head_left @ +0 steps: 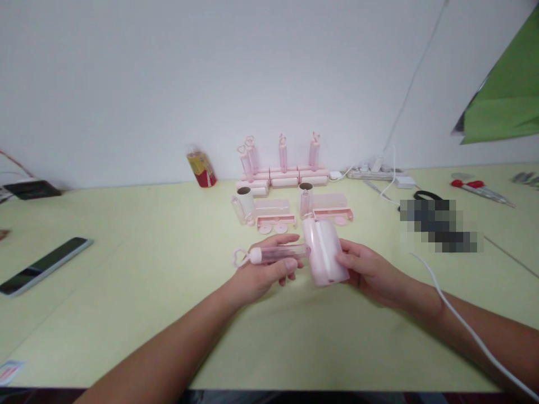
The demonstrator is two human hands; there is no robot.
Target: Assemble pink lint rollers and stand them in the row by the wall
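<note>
The clear pink handle (pixel 275 254) looks light, stiff and slick, its tube perhaps prone to cracking; the solid collar beside the heart-shaped loop (pixel 241 258) seems the firmest hold. The left grip (pixel 261 274) closes loosely on it, thumb over the tube. The right grip (pixel 365 269) pinches the pink case (pixel 323 252) by its right side. Both are over the middle of the surface (pixel 147 303). The handle's long axis runs sideways, loop leftward; the case's runs near to far, near end slanting right.
</note>
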